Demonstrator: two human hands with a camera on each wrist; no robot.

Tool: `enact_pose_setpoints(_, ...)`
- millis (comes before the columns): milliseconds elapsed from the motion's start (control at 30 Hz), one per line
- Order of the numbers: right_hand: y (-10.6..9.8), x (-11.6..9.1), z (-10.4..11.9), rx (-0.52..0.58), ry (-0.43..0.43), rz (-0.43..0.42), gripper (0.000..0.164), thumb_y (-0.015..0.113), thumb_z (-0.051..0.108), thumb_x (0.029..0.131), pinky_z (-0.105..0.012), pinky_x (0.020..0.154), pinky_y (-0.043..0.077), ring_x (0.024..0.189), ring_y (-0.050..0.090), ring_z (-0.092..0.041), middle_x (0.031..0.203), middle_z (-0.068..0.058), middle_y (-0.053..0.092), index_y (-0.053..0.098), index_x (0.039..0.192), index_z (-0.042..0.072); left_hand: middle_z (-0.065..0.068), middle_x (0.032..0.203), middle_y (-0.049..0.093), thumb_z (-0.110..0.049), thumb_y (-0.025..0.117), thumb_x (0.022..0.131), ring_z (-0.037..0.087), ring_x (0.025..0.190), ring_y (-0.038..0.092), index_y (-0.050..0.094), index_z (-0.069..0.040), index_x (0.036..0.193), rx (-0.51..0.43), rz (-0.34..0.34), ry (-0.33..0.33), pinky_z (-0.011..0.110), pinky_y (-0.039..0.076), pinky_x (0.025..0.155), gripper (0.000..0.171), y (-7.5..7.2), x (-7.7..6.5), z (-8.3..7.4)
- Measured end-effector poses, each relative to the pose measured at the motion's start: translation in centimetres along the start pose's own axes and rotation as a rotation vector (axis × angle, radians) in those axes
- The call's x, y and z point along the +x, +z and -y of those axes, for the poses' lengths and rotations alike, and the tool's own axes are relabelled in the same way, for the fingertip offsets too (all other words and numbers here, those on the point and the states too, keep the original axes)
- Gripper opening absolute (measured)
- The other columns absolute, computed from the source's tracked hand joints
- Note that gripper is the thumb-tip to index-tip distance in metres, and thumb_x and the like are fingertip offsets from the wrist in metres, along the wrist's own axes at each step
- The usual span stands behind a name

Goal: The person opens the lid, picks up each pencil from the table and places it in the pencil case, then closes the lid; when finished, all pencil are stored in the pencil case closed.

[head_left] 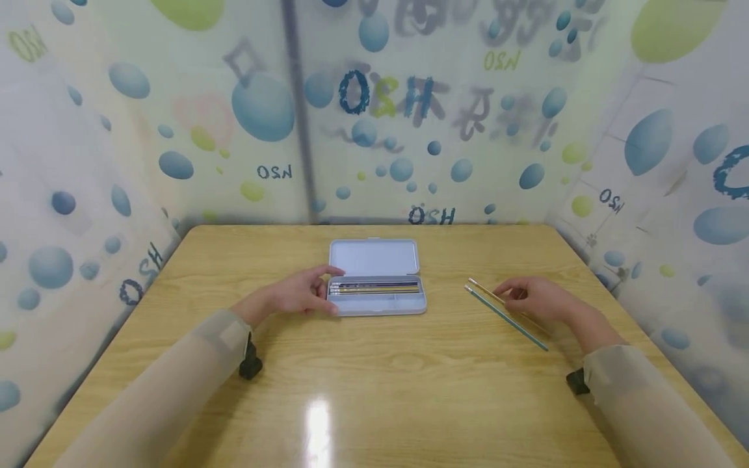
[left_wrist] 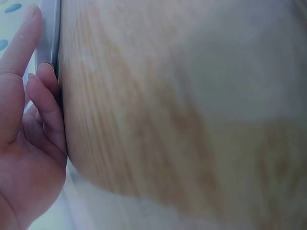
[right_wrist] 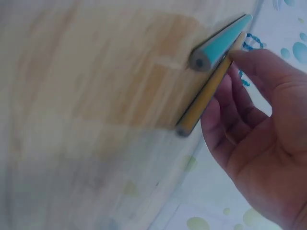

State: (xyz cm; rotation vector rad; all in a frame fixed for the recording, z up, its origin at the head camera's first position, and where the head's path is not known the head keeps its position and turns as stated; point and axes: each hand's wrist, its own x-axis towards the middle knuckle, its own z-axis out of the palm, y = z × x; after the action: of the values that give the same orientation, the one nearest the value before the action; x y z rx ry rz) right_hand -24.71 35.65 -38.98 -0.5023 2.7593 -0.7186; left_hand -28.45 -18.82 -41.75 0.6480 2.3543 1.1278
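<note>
A pale blue-grey pencil case lies unfolded on the table, its lid tipped back away from me. Several pencils rest side by side in its long rear compartment. My left hand holds the case's left end, thumb at the front corner and index finger at the back one. On the right, my right hand pinches a yellow pencil between thumb and fingers. Alongside it lies a teal pencil, slanted on the table; both pencils' eraser ends point toward the case.
The wooden table has rounded far corners. Patterned curtains with blue and green spots surround its back and sides. Smaller front compartments of the case hold no pencils.
</note>
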Motion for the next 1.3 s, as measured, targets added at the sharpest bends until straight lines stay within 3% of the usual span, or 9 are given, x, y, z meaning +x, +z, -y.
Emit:
enact_pose_setpoints(467, -0.4, 0.4, -0.3, -0.058, 0.033, -0.060, 0.037, 0.066, 0.012, 0.102, -0.037, 0.080, 0.053, 0.094, 0.068, -0.022, 0.108, -0.010, 0.077, 0.072, 0.138, 0.008, 0.005, 0.091, 0.061, -0.029, 0.089, 0.096, 0.018, 0.071, 0.051, 0.039, -0.013, 0.168, -0.004, -0.001, 0.003, 0.027, 0.043, 0.058, 0.089, 0.0, 0.1, 0.0)
enact_pose_setpoints(667, -1.1, 0.6, -0.3, 0.045, 0.003, -0.085, 0.037, 0.059, 0.013, 0.111, -0.032, 0.067, 0.052, 0.089, 0.068, -0.023, 0.117, -0.017, 0.075, 0.068, 0.147, 0.007, 0.005, 0.090, 0.061, -0.028, 0.089, 0.096, 0.017, 0.071, 0.051, 0.039, -0.014, 0.168, -0.001, 0.000, -0.004, 0.027, 0.043, 0.059, 0.088, 0.0, 0.0, -0.2)
enact_pose_setpoints(867, -1.7, 1.1, 1.0, 0.063, -0.040, -0.092, 0.037, 0.058, 0.020, 0.115, -0.035, 0.068, 0.053, 0.089, 0.069, -0.025, 0.126, -0.020, 0.073, 0.068, 0.149, 0.013, 0.005, 0.090, 0.060, -0.026, 0.088, 0.096, 0.017, 0.069, 0.049, 0.038, -0.014, 0.168, -0.013, 0.001, -0.004, 0.027, 0.043, 0.058, 0.089, 0.0, -0.2, -0.2)
enact_pose_setpoints(1033, -1.4, 2.1, 2.8, 0.059, -0.054, -0.070, 0.035, 0.058, 0.025, 0.115, -0.035, 0.066, 0.050, 0.089, 0.068, -0.028, 0.123, -0.016, 0.071, 0.069, 0.148, 0.021, 0.005, 0.090, 0.060, -0.027, 0.088, 0.096, 0.017, 0.070, 0.050, 0.038, -0.014, 0.168, -0.010, -0.004, -0.005, 0.026, 0.043, 0.058, 0.089, 0.0, -0.2, 0.0)
enact_pose_setpoints(1300, 0.0, 4.4, 5.4, 0.102, -0.124, -0.005, 0.035, 0.065, 0.017, 0.111, -0.034, 0.070, 0.052, 0.081, 0.063, -0.027, 0.115, -0.011, 0.069, 0.071, 0.145, 0.016, 0.005, 0.091, 0.061, -0.028, 0.089, 0.096, 0.018, 0.070, 0.050, 0.039, -0.015, 0.168, -0.011, 0.002, -0.005, 0.027, 0.044, 0.059, 0.089, 0.0, -0.2, -0.2)
